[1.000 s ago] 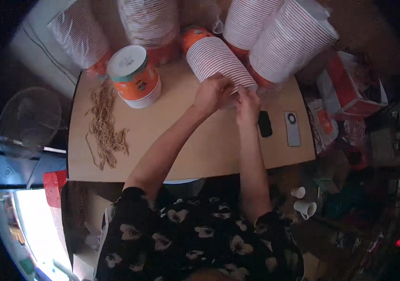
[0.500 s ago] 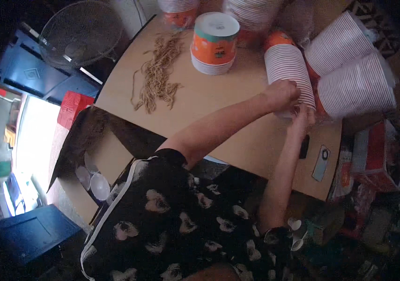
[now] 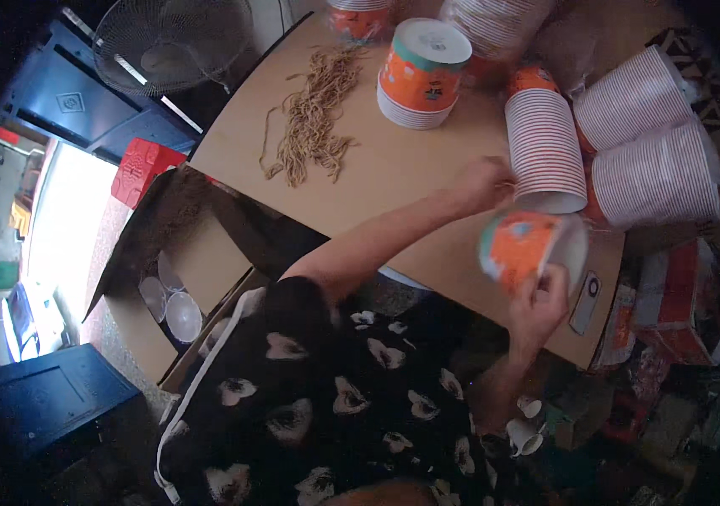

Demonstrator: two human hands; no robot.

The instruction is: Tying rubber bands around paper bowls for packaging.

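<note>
My right hand (image 3: 539,305) grips a single orange paper bowl (image 3: 527,248), tilted, above the near edge of the wooden table (image 3: 394,181). My left hand (image 3: 483,182) reaches across and touches the open end of a stack of striped paper bowls (image 3: 544,148) lying on its side. Two more lying stacks (image 3: 648,143) sit to its right. A pile of tan elastic strings (image 3: 314,118) lies on the left of the table, beside an upright stack of lidded orange bowls (image 3: 419,72).
An open cardboard box (image 3: 187,278) with clear plastic lids stands on the floor at left, near a red crate (image 3: 142,171) and a fan (image 3: 170,38). A dark phone (image 3: 585,301) lies by the table's right edge. Red cartons and clutter (image 3: 672,312) fill the right.
The view has swung and tilted. My right hand has pulled one orange bowl off the lying stack and drawn it toward me; my left hand stays at the stack's mouth.
</note>
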